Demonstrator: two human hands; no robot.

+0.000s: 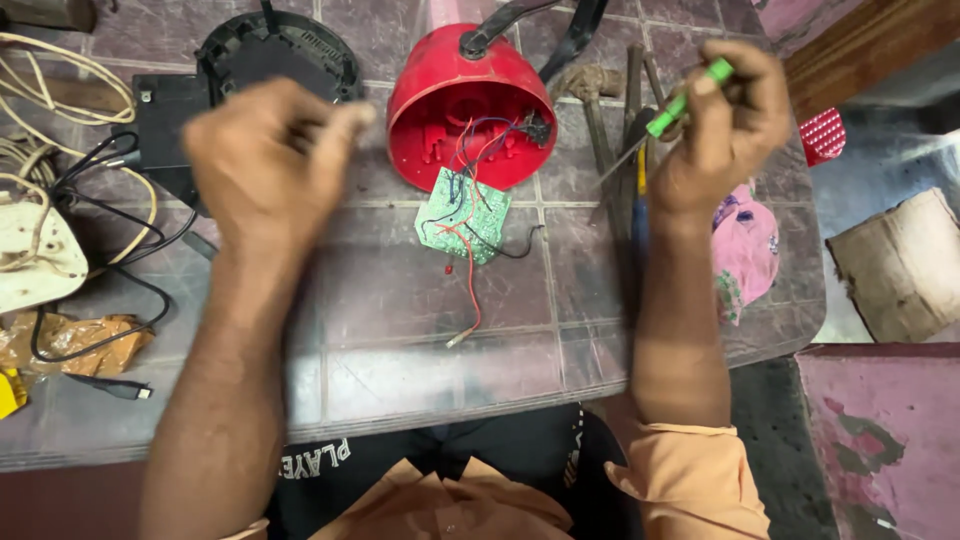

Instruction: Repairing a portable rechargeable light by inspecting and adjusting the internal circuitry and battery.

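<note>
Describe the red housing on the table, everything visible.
The red housing is a glossy, plastic-looking dome shell lying tipped on the tiled table, its open side facing the camera. Inside are moulded ribs and a dark component near the rim. Thin red, blue and black wires run out of it to a green circuit board lying just below. A black strap or handle attaches on top. Neither hand touches it.

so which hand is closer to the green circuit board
Left, narrowly. The left hand, blurred and closed, hovers up-left of the circuit board. The right hand, gripping a green screwdriver, is farther, up-right.
</note>
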